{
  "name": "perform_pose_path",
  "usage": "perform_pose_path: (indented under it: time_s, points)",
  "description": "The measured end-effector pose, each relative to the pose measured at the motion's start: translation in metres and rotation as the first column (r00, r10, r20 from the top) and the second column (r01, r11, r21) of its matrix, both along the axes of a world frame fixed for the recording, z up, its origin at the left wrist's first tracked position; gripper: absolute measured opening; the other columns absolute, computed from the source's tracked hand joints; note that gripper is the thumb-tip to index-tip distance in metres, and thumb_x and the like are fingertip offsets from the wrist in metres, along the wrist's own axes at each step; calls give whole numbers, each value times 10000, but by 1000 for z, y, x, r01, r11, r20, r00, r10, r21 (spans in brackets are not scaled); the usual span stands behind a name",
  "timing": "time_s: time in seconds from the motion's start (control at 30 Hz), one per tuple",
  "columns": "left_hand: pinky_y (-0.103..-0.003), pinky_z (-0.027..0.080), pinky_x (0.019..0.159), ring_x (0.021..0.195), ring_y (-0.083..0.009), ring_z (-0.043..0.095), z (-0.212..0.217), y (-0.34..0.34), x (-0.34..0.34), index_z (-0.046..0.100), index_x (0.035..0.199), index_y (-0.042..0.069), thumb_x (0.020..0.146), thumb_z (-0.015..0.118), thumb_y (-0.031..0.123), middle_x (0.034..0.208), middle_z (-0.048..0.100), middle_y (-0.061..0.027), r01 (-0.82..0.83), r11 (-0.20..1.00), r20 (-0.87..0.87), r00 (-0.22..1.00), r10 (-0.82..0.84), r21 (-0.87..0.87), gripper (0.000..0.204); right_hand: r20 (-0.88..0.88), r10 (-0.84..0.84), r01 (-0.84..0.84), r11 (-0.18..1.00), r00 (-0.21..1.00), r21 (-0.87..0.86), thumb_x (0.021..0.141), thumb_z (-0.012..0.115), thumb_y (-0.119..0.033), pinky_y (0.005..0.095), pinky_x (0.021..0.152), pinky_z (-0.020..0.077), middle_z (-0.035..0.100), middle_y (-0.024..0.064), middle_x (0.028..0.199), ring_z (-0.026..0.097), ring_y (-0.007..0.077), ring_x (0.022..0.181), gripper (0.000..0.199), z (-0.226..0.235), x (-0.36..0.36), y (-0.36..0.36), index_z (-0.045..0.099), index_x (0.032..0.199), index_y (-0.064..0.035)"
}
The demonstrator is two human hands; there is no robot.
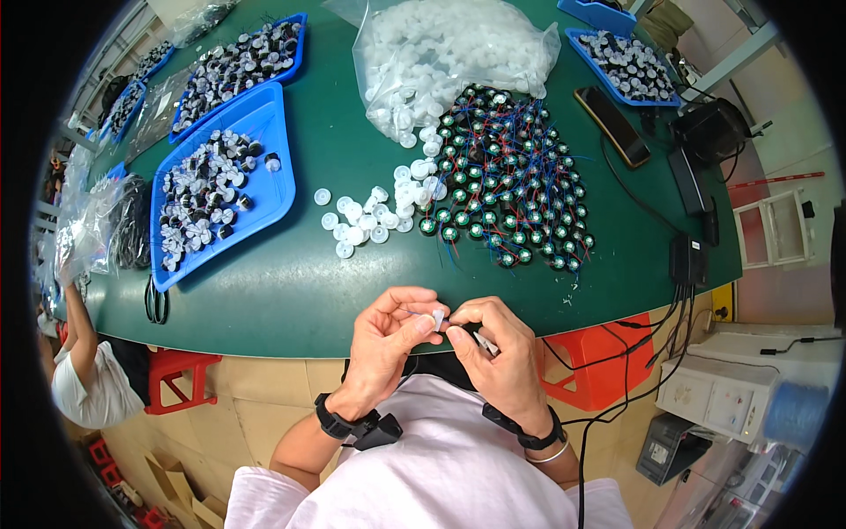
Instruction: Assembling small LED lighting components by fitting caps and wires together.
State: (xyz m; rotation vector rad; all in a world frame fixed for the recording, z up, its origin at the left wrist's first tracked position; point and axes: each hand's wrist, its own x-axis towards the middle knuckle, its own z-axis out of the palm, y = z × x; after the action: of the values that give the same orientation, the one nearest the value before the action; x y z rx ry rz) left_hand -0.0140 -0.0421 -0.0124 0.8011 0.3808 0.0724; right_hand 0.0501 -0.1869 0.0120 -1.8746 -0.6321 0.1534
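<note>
My left hand [385,339] is closed in a pinch at the table's near edge, with a small translucent white plastic cap [438,319] between thumb and fingertips. A thin dark wire shows beside it. Right against the cap are the thumb and forefinger of my right hand [504,353], pressed together; what their tips grip is hidden. A small white piece [486,344] with a dark part pokes out of the curled right fingers. Beyond my hands lie loose white caps [354,220] and a heap of round black parts [511,185] with green-and-silver faces and red and blue wires.
A large clear bag [449,53] of white caps stands at the back of the green table [352,300]. Blue trays [280,198] of capped parts are at left and far right. A phone [611,126] and cables lie at right. Red stools [599,361] stand below; another person [92,379] sits left.
</note>
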Motion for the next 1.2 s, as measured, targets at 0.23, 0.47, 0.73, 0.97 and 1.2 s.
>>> perform_pose_path:
  time_s: [0.23,0.47,0.73,0.97,1.2]
  points:
    - [-286,527,774,892,-173,621,-5,-8,-3,602,979,-23,839,666,50,1012,633,-139,-55,968,110,993,29,246,170,63,5,-8,998,998,54,778,684,12,238,494,371,611,51,859,491,99,569,114,-5,-2,3,623,864,-30]
    - [-268,527,831,940,-159,614,3,0,-1,584,1083,-41,823,631,-77,982,625,-123,-15,948,131,991,-29,319,267,-210,34,-30,999,977,20,747,732,-30,307,639,490,628,105,915,635,217,795,261,5,2,-3,611,978,-12]
    - [-270,509,772,838,-131,608,14,18,4,362,1345,10,813,680,-11,890,623,-77,324,943,19,945,-326,81,620,-371,418,-372,908,829,191,799,721,-87,227,622,420,586,34,803,550,87,723,115,9,35,-16,669,866,-9]
    - [-266,501,768,862,-126,594,13,17,5,362,1341,22,851,660,39,915,621,-84,406,912,81,909,-409,59,574,-532,426,-152,863,731,482,875,643,-77,174,556,347,537,32,853,475,51,665,115,-11,21,-14,617,815,19]
    - [-244,531,542,710,-173,656,13,21,1,521,1169,-39,994,425,343,931,655,-168,515,856,-94,851,-517,-52,431,-282,181,-109,961,942,253,893,620,-68,170,535,345,560,40,847,474,32,643,98,-10,14,-20,585,855,14]
